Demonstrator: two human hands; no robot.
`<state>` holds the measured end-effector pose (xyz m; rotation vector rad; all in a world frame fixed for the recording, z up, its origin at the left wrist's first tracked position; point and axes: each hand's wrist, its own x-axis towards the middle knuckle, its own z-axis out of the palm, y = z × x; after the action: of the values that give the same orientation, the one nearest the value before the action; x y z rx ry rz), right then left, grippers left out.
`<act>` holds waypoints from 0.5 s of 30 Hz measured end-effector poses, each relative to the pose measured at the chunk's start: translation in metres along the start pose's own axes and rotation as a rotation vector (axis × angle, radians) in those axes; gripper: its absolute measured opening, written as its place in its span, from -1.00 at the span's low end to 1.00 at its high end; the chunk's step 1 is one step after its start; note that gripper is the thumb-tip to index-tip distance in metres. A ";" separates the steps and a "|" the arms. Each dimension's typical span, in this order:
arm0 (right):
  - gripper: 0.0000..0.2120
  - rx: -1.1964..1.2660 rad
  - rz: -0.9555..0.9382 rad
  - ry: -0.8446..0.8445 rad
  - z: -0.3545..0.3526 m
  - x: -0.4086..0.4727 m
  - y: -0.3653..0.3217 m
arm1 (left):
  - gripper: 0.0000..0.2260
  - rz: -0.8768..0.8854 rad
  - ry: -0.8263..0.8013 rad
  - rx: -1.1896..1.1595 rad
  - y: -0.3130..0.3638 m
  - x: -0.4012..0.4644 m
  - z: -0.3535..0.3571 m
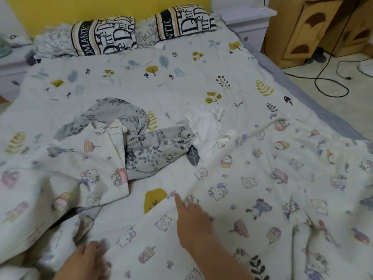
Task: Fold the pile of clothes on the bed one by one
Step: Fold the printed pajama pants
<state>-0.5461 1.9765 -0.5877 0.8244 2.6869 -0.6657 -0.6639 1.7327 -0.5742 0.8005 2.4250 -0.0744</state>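
Centrally, the right hand (pixel 191 217) presses its extended index finger on the cartoon-print garment (pixel 262 188), other fingers curled, holding nothing. Left hand (pixel 88 257), blurred: grip indeterminate. Garment lies spread on the bed (pixel 141 81), long axis left–right; grey floral garment (pixel 141 142) beyond.

Matt printed cloth garment (pixel 252 178), quilted cloth bedspread (pixel 141 77), wooden cabinet (pixel 302 31)

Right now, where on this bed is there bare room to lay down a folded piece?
The leaf-print bedspread is bare between the lettered pillows and the grey floral garment. The near half is crowded: the cartoon-print white cloth under both hands, plus the white dotted garment.
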 end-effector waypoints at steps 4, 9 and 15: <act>-0.19 -0.005 0.025 0.386 -0.001 -0.032 0.009 | -0.60 0.177 0.274 0.016 0.054 0.002 0.007; -0.17 -0.046 0.210 0.468 0.004 -0.075 0.054 | -0.57 0.526 0.287 0.029 0.130 0.007 0.009; -0.36 -0.079 0.385 0.376 -0.005 -0.151 0.101 | -0.68 0.673 0.174 -0.063 0.211 -0.028 -0.003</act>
<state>-0.3656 1.9830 -0.5643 1.5209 2.7168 -0.3379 -0.5287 1.8912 -0.5311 1.5957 2.1667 0.3407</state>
